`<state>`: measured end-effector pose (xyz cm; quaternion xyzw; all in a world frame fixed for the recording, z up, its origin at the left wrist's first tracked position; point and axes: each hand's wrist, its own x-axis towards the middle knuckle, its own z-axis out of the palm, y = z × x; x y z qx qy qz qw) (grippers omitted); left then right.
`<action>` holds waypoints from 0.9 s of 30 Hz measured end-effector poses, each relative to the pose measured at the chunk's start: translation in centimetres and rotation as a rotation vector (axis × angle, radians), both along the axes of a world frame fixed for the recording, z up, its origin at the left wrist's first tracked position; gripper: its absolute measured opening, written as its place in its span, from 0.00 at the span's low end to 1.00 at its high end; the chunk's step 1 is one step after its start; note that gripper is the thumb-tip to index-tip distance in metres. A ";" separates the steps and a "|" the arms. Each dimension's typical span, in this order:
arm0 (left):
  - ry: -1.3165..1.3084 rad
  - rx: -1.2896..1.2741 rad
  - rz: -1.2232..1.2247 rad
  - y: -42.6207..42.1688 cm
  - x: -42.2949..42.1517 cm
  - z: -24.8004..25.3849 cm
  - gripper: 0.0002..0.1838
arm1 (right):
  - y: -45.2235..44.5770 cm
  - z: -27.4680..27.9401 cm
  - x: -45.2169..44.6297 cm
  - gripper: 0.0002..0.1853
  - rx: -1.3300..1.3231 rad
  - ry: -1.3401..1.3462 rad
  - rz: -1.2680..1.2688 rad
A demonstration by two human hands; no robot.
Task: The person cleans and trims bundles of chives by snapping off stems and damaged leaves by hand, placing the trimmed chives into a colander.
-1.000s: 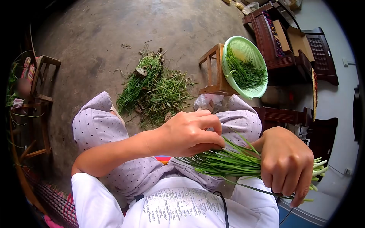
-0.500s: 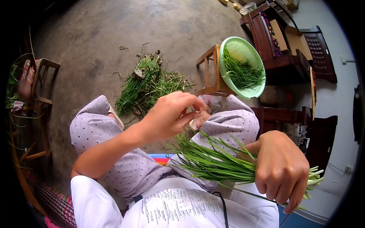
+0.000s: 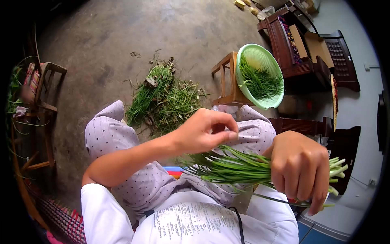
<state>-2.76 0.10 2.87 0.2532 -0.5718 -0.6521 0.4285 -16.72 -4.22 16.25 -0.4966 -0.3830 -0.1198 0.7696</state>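
My right hand (image 3: 300, 166) is wrapped round a bunch of green chives (image 3: 231, 168) held sideways over my lap. Their pale stem ends stick out to the right of the fist, and the leaves point left. One loose strand droops below the bunch. Just above the leaf tips is my left hand (image 3: 207, 130), its thumb and forefinger drawn together in a pinch. Whatever may be between those fingertips is too small to make out. On the floor ahead lies a pile of untrimmed chives (image 3: 162, 95) with dry, brownish bits.
A light green basket (image 3: 250, 53) with chives in it leans tilted on a wooden stool (image 3: 230, 77). Dark wooden furniture (image 3: 280, 44) lines the right side, with an open cardboard box (image 3: 319, 46). Another wooden stool (image 3: 50, 77) stands at left.
My left hand has moved right and down, from over the floor pile's edge to just above the chive leaves. My right hand keeps its hold, raised very slightly.
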 end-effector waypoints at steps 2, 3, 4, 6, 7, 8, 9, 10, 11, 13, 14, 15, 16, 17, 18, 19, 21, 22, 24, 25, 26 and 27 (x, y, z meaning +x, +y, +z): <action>0.027 0.215 -0.069 -0.8 0.2 -1.3 0.08 | -1.1 0.1 0.5 0.07 0.023 -0.031 -0.024; -0.002 0.225 -0.057 -1.3 0.7 -1.1 0.09 | -1.9 0.0 0.2 0.08 -0.014 -0.010 -0.135; -0.325 0.019 0.061 -1.9 1.4 -1.1 0.12 | -2.1 -0.8 -0.3 0.08 0.014 0.052 -0.308; -0.241 -0.183 0.246 -2.8 2.1 -1.3 0.16 | -2.2 -1.9 -0.8 0.09 0.129 0.287 -0.717; -0.163 -0.120 0.164 -3.3 2.7 -1.3 0.25 | -1.9 -2.2 -0.7 0.10 0.231 0.467 -0.932; -0.177 -0.131 0.165 -3.4 2.9 -1.1 0.25 | -1.6 -2.5 -0.2 0.11 0.324 0.687 -1.154; 0.123 0.092 0.010 -3.4 3.2 -0.6 0.30 | -2.0 -3.0 0.3 0.11 0.328 0.671 -1.152; 0.423 0.318 -0.146 -3.5 3.3 -0.1 0.36 | -2.8 -3.8 0.7 0.11 0.442 0.753 -1.142; 0.381 0.363 -0.145 -3.4 3.1 0.2 0.44 | -3.5 -4.6 1.1 0.12 0.553 0.834 -1.129; 0.430 0.392 -0.247 -3.3 2.4 -1.0 0.46 | -4.0 -5.7 2.1 0.11 0.615 0.833 -1.274; 0.396 0.355 -0.287 -3.2 2.2 -1.3 0.47 | -4.3 -6.3 2.3 0.11 0.673 0.841 -1.418; 0.301 0.282 -0.236 -3.3 2.0 -1.2 0.48 | -4.8 -6.7 2.3 0.12 0.701 0.816 -1.384; 0.280 0.298 -0.219 -2.9 2.1 -1.1 0.45 | -4.9 -7.0 2.2 0.12 0.699 0.802 -1.390; 0.224 0.300 -0.218 -2.7 2.1 -0.8 0.42 | -4.9 -7.2 2.4 0.12 0.673 0.830 -1.454; 0.168 0.305 -0.217 -2.6 2.0 -0.5 0.39 | -4.9 -7.2 2.5 0.12 0.648 0.860 -1.518; 0.098 0.233 -0.142 -2.4 1.7 -0.9 0.32 | -4.9 -7.2 2.2 0.12 0.632 0.885 -1.495; 0.144 0.308 -0.187 -2.2 2.0 -0.2 0.29 | -5.3 -7.8 2.1 0.11 0.606 0.867 -1.512; 0.197 0.396 -0.224 -2.0 2.0 0.1 0.26 | -5.4 -8.0 2.0 0.10 0.581 0.865 -1.519; 0.193 0.391 -0.213 -2.1 1.8 -0.2 0.22 | -5.6 -7.9 1.7 0.11 0.584 0.900 -1.531; 0.299 0.504 -0.249 -2.0 2.2 0.0 0.22 | -5.5 -7.7 1.8 0.12 0.661 0.874 -1.418; 0.408 0.621 -0.282 -2.0 2.3 0.0 0.21 | -5.5 -7.7 1.7 0.12 0.733 0.850 -1.303; 0.410 0.641 -0.267 -1.9 2.3 0.5 0.22 | -5.8 -7.9 1.4 0.12 0.759 0.815 -1.160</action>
